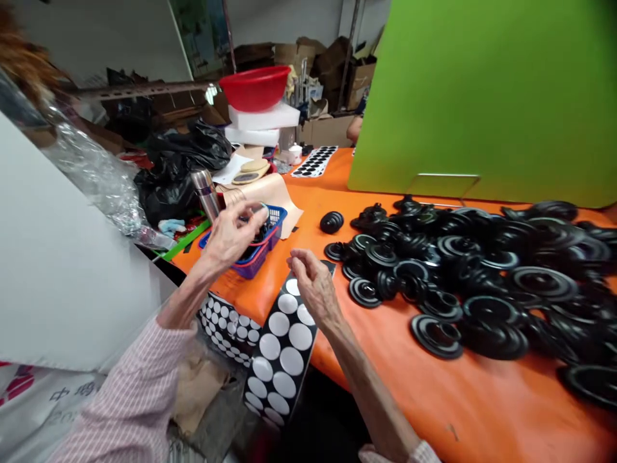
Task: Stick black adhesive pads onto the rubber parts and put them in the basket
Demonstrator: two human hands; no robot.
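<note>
My left hand (232,233) is over the blue and purple plastic baskets (255,263), its thumb and forefinger curled together in a pinch. Whatever the fingertips hold is too small to make out. Dark pieces lie inside the basket, partly covered by that hand. At the table edge, my right hand (313,283) has its fingers drawn together above a black sheet of round white stickers (280,344); anything between them is hidden. The sheet hangs down over the edge. To the right lies a large heap of glossy black ribbed discs (434,257), with one black piece (331,222) apart from it.
A tall green panel (482,90) stands behind the heap on the orange tabletop (385,360). A steel flask (205,193), black plastic bags (180,167) and a red basin (255,88) on white foam blocks are at the left and back. Another sticker sheet (315,161) lies farther off.
</note>
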